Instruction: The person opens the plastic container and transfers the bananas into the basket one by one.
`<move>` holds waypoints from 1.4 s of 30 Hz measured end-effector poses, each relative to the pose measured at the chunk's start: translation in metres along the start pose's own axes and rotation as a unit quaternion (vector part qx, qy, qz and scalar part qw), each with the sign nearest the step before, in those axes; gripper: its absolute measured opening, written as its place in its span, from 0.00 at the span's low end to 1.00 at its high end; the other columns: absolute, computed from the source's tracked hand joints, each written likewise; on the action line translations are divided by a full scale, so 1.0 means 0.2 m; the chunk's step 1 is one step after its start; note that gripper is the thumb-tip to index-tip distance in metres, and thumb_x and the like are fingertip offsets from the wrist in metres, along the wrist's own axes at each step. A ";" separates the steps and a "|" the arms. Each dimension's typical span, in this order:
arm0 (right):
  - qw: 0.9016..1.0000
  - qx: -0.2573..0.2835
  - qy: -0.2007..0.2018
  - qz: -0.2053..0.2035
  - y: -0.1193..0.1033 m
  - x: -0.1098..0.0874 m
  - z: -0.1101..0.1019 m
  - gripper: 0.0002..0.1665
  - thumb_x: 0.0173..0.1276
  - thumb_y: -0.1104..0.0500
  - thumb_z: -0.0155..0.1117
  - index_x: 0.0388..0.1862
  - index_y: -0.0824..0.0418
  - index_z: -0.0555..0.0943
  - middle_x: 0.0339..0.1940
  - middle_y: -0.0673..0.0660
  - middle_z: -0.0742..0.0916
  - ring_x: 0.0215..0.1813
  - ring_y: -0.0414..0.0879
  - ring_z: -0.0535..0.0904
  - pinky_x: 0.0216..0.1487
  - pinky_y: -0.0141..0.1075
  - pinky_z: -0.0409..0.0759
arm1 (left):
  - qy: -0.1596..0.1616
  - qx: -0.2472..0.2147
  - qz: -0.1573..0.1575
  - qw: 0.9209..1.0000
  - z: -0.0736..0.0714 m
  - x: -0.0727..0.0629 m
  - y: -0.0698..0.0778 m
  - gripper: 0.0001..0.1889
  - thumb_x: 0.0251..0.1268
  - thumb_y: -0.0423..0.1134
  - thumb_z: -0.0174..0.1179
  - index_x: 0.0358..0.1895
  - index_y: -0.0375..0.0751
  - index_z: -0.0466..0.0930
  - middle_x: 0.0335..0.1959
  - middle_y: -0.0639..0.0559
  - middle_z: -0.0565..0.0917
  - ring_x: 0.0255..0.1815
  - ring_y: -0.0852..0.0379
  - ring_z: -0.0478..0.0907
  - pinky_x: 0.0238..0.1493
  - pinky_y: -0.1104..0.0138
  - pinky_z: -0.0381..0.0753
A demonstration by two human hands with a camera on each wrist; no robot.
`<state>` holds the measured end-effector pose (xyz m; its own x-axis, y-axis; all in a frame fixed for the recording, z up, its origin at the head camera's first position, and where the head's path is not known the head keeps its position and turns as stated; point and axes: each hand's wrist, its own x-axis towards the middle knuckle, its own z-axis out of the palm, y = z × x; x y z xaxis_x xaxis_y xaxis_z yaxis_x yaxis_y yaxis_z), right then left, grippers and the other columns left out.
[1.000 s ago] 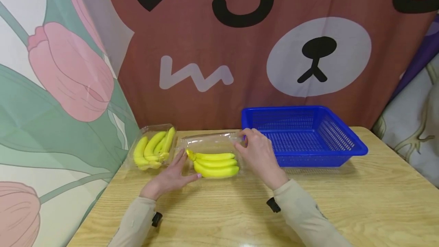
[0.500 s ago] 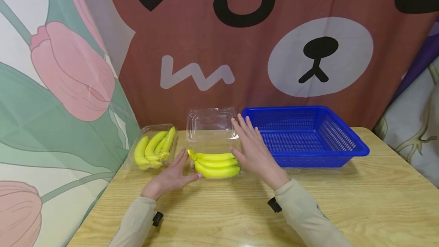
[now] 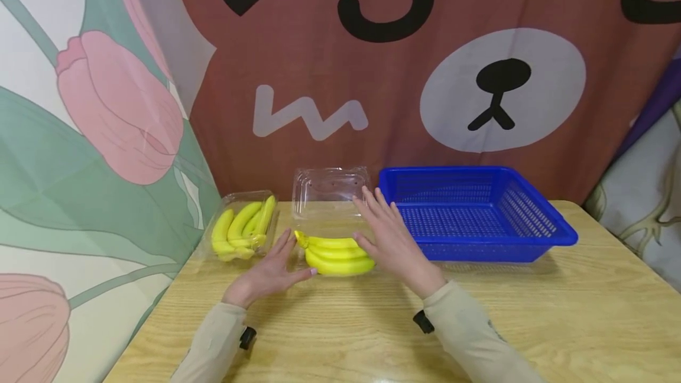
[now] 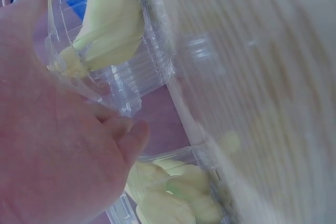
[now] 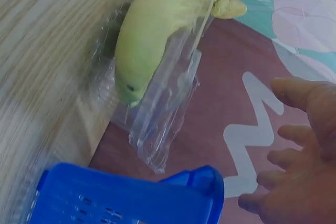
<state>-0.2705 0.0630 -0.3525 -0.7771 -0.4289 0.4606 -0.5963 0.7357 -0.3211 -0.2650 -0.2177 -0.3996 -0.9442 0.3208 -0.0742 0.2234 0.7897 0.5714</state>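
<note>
A clear plastic box [image 5: 173, 93] stands open on the table, its lid [image 3: 330, 191] raised at the back. Inside lies a bunch of yellow bananas [image 3: 340, 263]; the stem end sticks out over the left rim. My left hand [image 3: 268, 276] touches the box's front left corner, thumb at the front edge and straight fingers along the left side. Over the box's right side my right hand [image 3: 396, 247] hovers with fingers spread. In the right wrist view that hand is apart from the box and holds nothing.
A second clear box [image 3: 242, 232] with bananas in it stands to the left, its lid down. A blue perforated basket [image 3: 564, 235] is at the right, near the table's back edge. Behind the wooden table [image 3: 340, 336] hangs a printed curtain [image 3: 298, 34].
My right hand has let go of the lid, which has swung back to stand raised. Its fingers have straightened and come slightly lower. The left hand stays at the box.
</note>
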 end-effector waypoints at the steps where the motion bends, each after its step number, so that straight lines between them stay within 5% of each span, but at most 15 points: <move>1: 1.000 0.002 -0.002 -0.004 -0.01 0.00 0.01 0.40 0.74 0.52 0.61 0.79 0.57 0.57 0.80 0.59 0.53 0.80 0.54 0.39 0.75 0.58 0.42 | 0.000 0.000 0.000 1.000 0.00 0.00 0.00 0.56 0.60 0.71 0.56 0.79 0.39 0.40 0.80 0.50 0.31 0.77 0.39 0.44 0.70 0.41 0.56; 21: 0.993 -0.033 -0.110 -0.002 -0.11 0.04 0.22 0.46 0.61 0.50 0.73 0.76 0.54 0.64 0.74 0.59 0.68 0.74 0.60 0.60 0.73 0.58 0.50 | 0.005 0.019 -0.006 1.000 0.00 0.01 0.02 0.56 0.59 0.73 0.55 0.79 0.40 0.44 0.80 0.49 0.33 0.77 0.38 0.47 0.68 0.39 0.58; 30: 0.988 0.025 -0.141 0.050 -0.04 0.06 0.29 0.36 0.56 0.55 0.77 0.64 0.59 0.78 0.60 0.59 0.82 0.60 0.58 0.76 0.62 0.55 0.71 | 0.008 0.025 -0.002 1.000 0.01 0.02 0.02 0.56 0.58 0.73 0.55 0.79 0.42 0.44 0.80 0.49 0.33 0.75 0.38 0.52 0.67 0.42 0.62; 42: 0.982 0.001 -0.177 0.071 0.02 0.11 0.35 0.43 0.57 0.50 0.76 0.70 0.57 0.71 0.72 0.58 0.72 0.72 0.60 0.64 0.71 0.60 0.57 | 0.012 0.025 -0.001 1.000 0.01 0.01 0.02 0.55 0.58 0.73 0.56 0.80 0.45 0.45 0.80 0.48 0.34 0.75 0.38 0.54 0.66 0.41 0.63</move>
<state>-0.3032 0.0205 -0.4015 -0.8730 -0.4784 0.0953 -0.4779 0.7997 -0.3635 -0.2656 -0.2124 -0.3999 -0.9500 0.3070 -0.0562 0.2323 0.8157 0.5298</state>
